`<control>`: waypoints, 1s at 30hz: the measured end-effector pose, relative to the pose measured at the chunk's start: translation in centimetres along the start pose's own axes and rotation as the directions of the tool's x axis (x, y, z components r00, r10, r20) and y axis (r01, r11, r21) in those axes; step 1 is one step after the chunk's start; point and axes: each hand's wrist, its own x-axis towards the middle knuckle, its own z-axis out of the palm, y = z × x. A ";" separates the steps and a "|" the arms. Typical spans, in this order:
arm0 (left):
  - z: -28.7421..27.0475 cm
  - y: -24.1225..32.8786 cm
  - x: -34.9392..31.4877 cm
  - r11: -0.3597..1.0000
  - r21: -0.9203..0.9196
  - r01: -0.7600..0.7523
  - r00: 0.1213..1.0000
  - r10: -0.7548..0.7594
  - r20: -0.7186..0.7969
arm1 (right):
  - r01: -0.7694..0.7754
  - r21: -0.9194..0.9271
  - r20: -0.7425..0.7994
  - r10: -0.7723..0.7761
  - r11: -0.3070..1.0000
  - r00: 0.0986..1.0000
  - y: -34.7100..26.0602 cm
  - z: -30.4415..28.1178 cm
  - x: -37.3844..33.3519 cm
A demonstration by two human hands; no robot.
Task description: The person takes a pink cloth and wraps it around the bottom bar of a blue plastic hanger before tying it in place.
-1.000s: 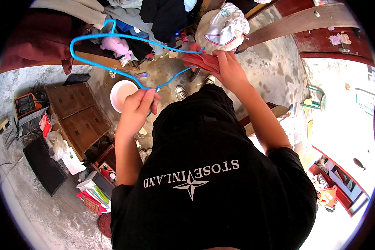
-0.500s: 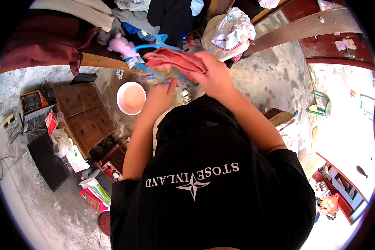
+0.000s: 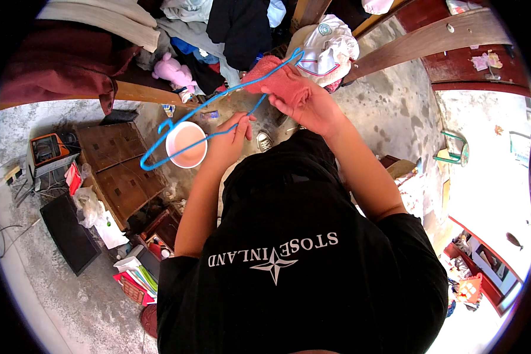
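A blue clothes hanger [image 3: 226, 91] slants across the middle of the view, its far end up by the right hand and its near corner over the bucket. My left hand [image 3: 233, 137] is closed on the hanger's lower bar. In my right hand [image 3: 312, 111] a folded red cloth [image 3: 271, 74] is gripped, with the fingers wrapped round its near end. The cloth lies against the hanger's far end, partly behind the wire.
On the floor below the hanger stands a white bucket [image 3: 194, 131] of cloudy liquid. Ahead, clothes and a pink plush toy [image 3: 174, 71] lie piled by a wooden rail. A brown wooden cabinet [image 3: 121, 165] stands left, a green stool [image 3: 452, 150] right.
The hanger has swung down to the left and nearer, now over the bucket. My right hand has moved slightly right and nearer, and the red cloth is now bunched against the hanger's end.
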 end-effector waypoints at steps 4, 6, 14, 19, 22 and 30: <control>-0.5 0.0 -0.4 0.990 0.125 -0.070 0.995 0.079 -0.068 | 0.173 -0.042 -0.088 -0.176 0.984 0.980 -1.5 -0.5 0.5; -0.7 -0.2 -0.5 0.977 0.179 -0.112 0.991 0.122 -0.051 | 0.206 0.038 -0.166 -0.197 0.978 0.966 -2.5 -1.0 0.3; -1.8 -1.1 -1.0 0.988 0.048 -0.145 0.987 0.148 -0.059 | 0.024 0.151 -0.063 -0.014 0.988 0.998 -2.8 1.1 -0.8; -1.9 0.1 -1.2 0.980 -0.145 -0.138 0.990 0.139 -0.004 | 0.137 -0.067 -0.220 -0.148 0.988 0.964 -2.8 4.3 -1.7; -2.8 0.3 -1.0 0.919 -0.388 0.060 0.997 -0.033 0.076 | 0.120 -0.096 -0.148 -0.134 0.988 0.980 -3.9 4.2 -1.8; -3.6 -1.5 -0.5 0.950 -0.246 0.195 0.980 -0.180 0.081 | 0.097 -0.098 -0.193 -0.115 0.990 0.974 -4.1 3.6 -0.7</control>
